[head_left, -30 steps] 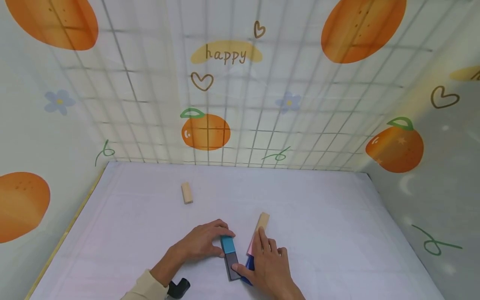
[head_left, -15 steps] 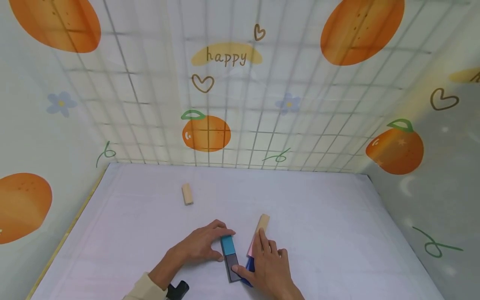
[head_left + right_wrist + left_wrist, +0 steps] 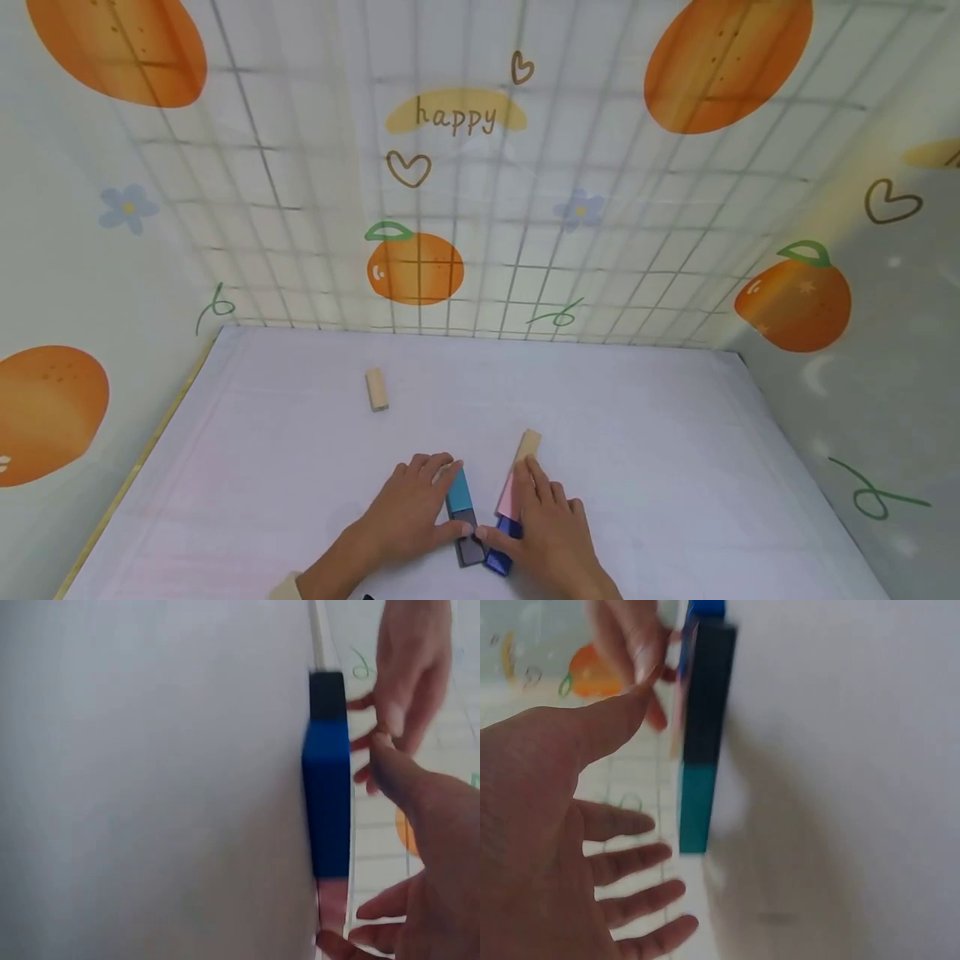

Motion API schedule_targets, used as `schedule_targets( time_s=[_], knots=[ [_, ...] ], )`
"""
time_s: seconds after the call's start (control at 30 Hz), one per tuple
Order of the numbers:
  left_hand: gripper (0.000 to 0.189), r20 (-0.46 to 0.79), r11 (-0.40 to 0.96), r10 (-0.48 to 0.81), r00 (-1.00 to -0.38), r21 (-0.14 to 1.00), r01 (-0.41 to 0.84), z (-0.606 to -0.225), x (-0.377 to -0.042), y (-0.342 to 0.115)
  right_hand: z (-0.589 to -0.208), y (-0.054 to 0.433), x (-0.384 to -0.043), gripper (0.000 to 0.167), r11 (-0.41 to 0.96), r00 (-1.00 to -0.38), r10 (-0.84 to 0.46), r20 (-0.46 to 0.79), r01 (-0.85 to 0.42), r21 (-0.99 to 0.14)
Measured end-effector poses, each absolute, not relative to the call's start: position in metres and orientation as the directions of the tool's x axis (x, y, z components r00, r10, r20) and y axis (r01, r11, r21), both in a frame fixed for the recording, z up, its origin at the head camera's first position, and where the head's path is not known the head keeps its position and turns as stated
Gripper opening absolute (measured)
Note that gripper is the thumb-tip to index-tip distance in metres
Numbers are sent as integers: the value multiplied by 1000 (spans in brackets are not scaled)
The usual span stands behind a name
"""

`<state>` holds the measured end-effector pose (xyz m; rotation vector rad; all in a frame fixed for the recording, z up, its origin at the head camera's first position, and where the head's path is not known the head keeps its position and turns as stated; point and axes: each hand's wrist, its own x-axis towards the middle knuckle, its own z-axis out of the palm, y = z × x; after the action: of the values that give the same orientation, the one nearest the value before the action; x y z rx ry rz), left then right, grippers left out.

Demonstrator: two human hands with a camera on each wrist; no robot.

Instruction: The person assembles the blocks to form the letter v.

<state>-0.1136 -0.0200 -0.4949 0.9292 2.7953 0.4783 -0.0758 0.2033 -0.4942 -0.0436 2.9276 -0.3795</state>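
Note:
A teal block [image 3: 459,490] and a dark grey block [image 3: 469,550] lie end to end. Beside them, a blue block [image 3: 501,557], a pink block [image 3: 507,497] and a plain wooden block [image 3: 528,446] form a second slanting row; the two rows meet at the near end in a V. My left hand [image 3: 408,510] spreads along the outer side of the teal and grey row, its thumb over the grey block. Fingers extended, my right hand [image 3: 553,527] lies along the pink and blue blocks. Both thumb tips come close together above the grey block.
Another plain wooden block [image 3: 377,390] lies alone toward the back left of the white table [image 3: 645,433]. A cloth printed with oranges [image 3: 415,268] hangs behind the table and along its sides.
My left hand has shifted from the far end of the teal block to its side, its thumb moving right over the grey block. The right hand stays almost in place.

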Motion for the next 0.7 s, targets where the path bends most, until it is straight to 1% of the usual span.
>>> schedule_targets(
  time_s=[0.17,0.37,0.7],
  knots=[
    [95,-75,785,592,-802,280,553,-498,-102,-11,-492,215,-80,113,956,-981,-89,-171,-37,-290],
    [93,-63,787,599,-798,231,572,-499,-95,-8,-489,220,-80,109,954,-980,-133,-146,-87,-288],
    [95,-93,799,581,-809,257,544,-503,-96,-8,-493,220,-78,107,958,-982,-157,-109,-125,-259]
  ],
)
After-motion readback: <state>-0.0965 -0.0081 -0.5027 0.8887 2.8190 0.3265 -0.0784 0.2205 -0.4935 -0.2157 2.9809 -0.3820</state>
